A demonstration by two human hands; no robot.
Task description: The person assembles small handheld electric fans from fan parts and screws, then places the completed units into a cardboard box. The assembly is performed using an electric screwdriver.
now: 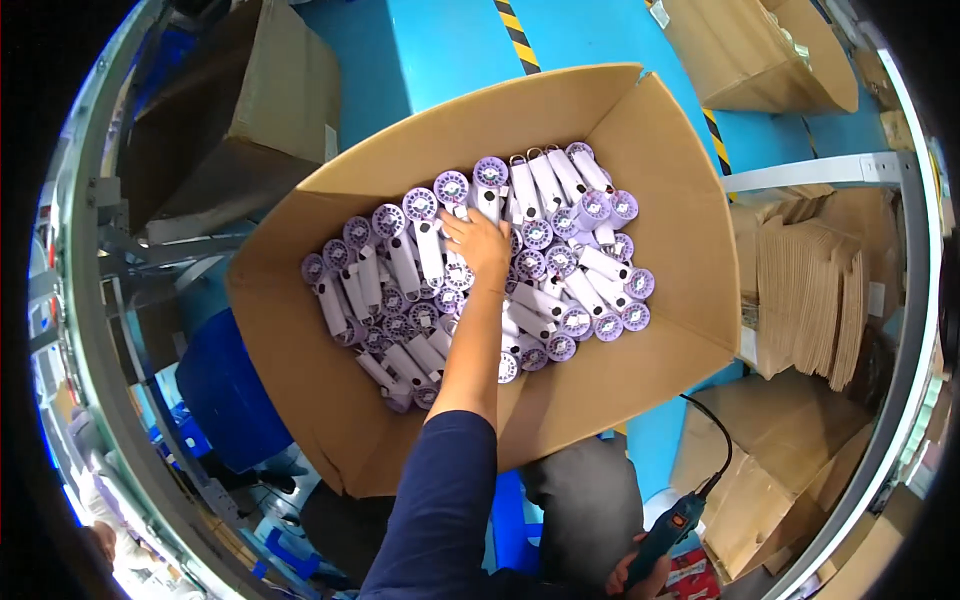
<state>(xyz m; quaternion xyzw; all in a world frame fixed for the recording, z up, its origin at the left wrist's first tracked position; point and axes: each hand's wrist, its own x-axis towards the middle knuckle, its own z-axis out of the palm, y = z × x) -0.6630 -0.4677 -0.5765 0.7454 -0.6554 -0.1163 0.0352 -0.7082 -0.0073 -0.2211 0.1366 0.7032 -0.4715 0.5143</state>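
Observation:
My left hand (478, 242) reaches deep into a large cardboard box (405, 140), its fingers apart and resting over the upper middle of the load. The box holds many small handheld fans (430, 252) with white handles and round lilac fan heads, lying in packed rows. Just beyond my fingertips is one fan (490, 173) with its head toward the far wall. At the lower right, my right hand (650, 575) is closed around a dark green corded electric screwdriver (668, 535) with an orange switch. Its black cable leaves from the upper end.
Another cardboard box (285, 90) stands at the far left, and one more (760, 60) at the far right. Stacked flat cardboard (810, 290) is on the right. A blue bin (225, 390) sits left of the box. Metal frame rails (820, 172) run along both sides.

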